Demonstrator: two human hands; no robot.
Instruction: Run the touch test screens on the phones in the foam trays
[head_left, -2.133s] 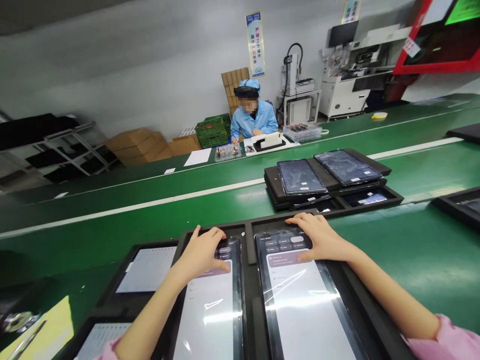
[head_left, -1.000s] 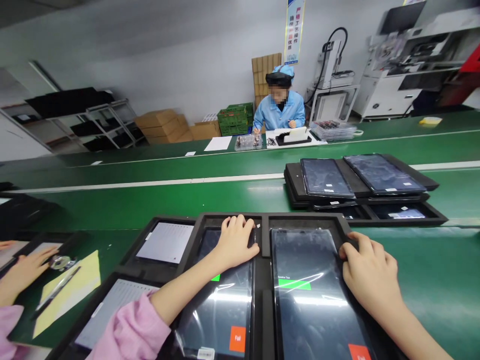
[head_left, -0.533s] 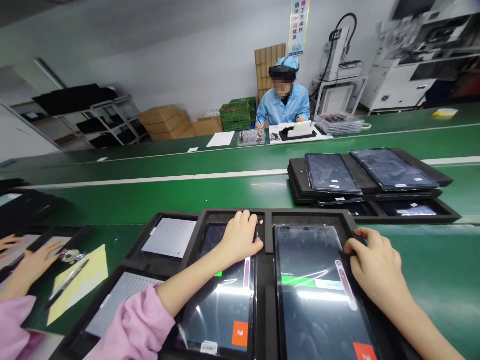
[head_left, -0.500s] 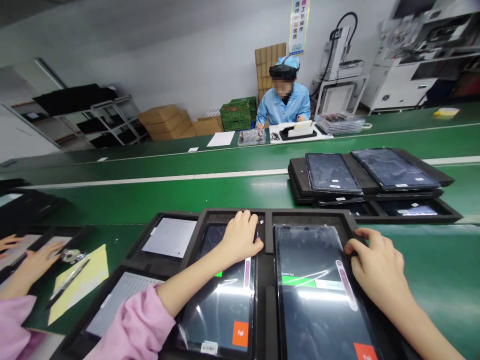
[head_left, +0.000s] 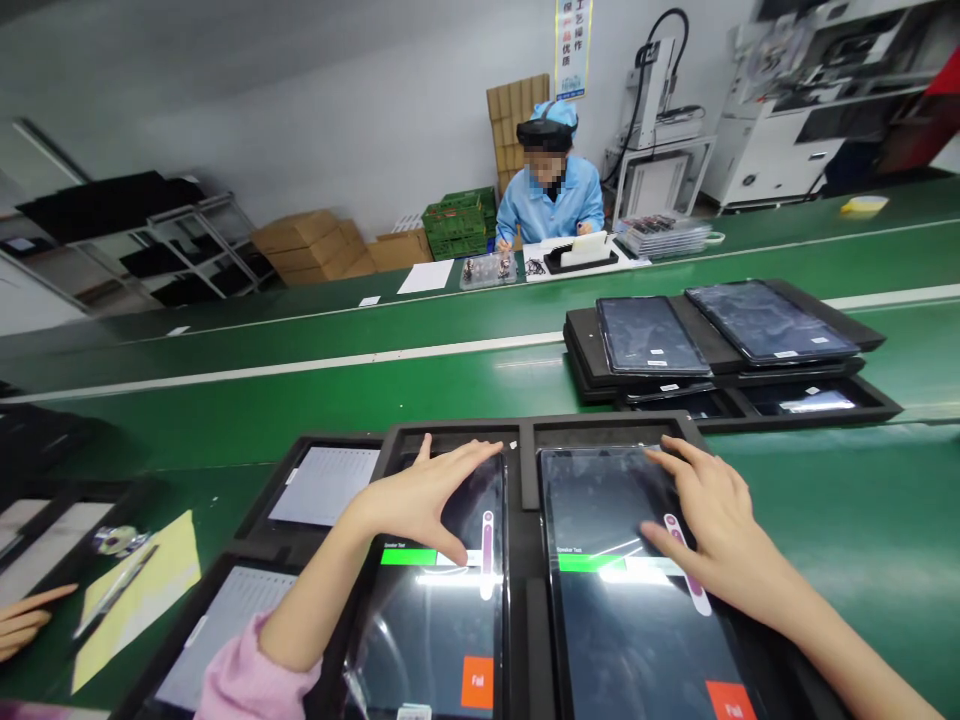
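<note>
My left hand point(head_left: 424, 497) is spread open over the upper part of the left tablet point(head_left: 431, 630), its thumb near the screen's middle and its fingers by the upper right edge. My right hand point(head_left: 712, 520) is open too, above the upper right of the right tablet point(head_left: 622, 640), with thumb and fingers apart. Both tablets lie in a black two-compartment foam tray point(head_left: 531, 570). Their lit screens show "Speaker Test", a partly green bar, a pink volume slider and a red "Fail" box. Whether fingertips touch the glass, I cannot tell.
Under the left side lies another tray with two white-screen tablets point(head_left: 326, 484). Stacked trays with tablets point(head_left: 772, 322) stand at the back right. A pen point(head_left: 116, 597) rests on yellow paper point(head_left: 169, 575), near another person's hand point(head_left: 30, 622). A blue-clad person point(head_left: 551, 200) sits opposite.
My left hand has opened and turned, its thumb moving down and left from the tablet's right edge. My right hand has moved from the tray's right rim to over the right tablet.
</note>
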